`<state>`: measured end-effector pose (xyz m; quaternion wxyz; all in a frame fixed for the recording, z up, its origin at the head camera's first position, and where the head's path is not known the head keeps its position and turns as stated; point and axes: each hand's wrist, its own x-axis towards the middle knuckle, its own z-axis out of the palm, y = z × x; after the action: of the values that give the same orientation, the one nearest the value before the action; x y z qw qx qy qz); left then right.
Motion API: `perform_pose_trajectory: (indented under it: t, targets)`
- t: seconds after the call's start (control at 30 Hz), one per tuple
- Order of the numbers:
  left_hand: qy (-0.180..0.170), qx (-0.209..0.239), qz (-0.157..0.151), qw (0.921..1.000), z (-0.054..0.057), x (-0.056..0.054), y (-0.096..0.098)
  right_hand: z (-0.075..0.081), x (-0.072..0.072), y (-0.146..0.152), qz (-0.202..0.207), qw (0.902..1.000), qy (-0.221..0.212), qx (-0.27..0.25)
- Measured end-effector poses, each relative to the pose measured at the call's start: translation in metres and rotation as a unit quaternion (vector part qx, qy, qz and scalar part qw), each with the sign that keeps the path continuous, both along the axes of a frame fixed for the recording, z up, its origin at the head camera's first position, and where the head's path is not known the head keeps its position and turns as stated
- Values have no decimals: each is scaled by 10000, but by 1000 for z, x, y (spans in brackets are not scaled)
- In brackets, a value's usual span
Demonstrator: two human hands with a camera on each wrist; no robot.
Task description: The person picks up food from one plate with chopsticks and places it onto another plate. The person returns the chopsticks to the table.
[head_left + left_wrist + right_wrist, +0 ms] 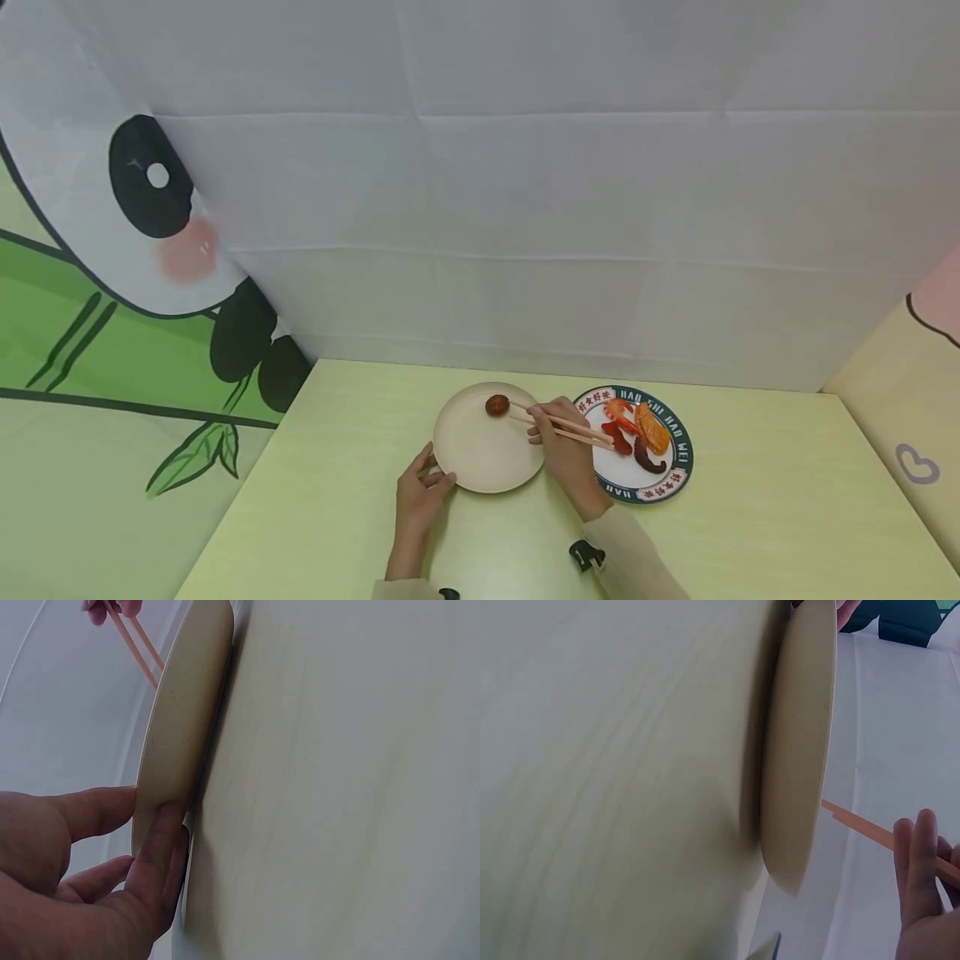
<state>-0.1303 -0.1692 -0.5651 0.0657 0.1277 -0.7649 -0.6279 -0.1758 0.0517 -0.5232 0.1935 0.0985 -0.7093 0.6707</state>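
Note:
A beige plate (480, 467) stands on the table, and my left hand (422, 497) grips its lower-left rim. In the left wrist view the fingers (154, 847) lie against the plate's outer wall. My right hand (564, 442) holds a pair of light wooden chopsticks (581, 430) above the right side of that plate. Their tips are beside a dark reddish-brown round food piece (497, 405) on the plate; whether they touch it I cannot tell. The right wrist view shows the chopsticks (870, 831) reaching over the rim, with the food piece hidden.
Right of the beige plate is a green-rimmed plate (682, 450) with lettering. It bears an orange-red shrimp-like piece (619, 412), an orange piece (652, 429), a red piece (617, 438) and a dark brown curved piece (648, 458). A white cloth (525, 208) hangs behind the table (780, 500).

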Motion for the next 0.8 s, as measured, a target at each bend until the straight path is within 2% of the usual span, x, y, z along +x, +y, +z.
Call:
perform_pose_trajectory:
  t: [0.33, 0.8]
  targets:
    - [-37, 36, -5, 10000, 2, 0, 0, 1, -3, -5, 43, 9998, 151, 137]
    - [-56, -83, -5, 9999, 3, 0, 0, -4, -11, -9, 35, 9986, -11, 527]
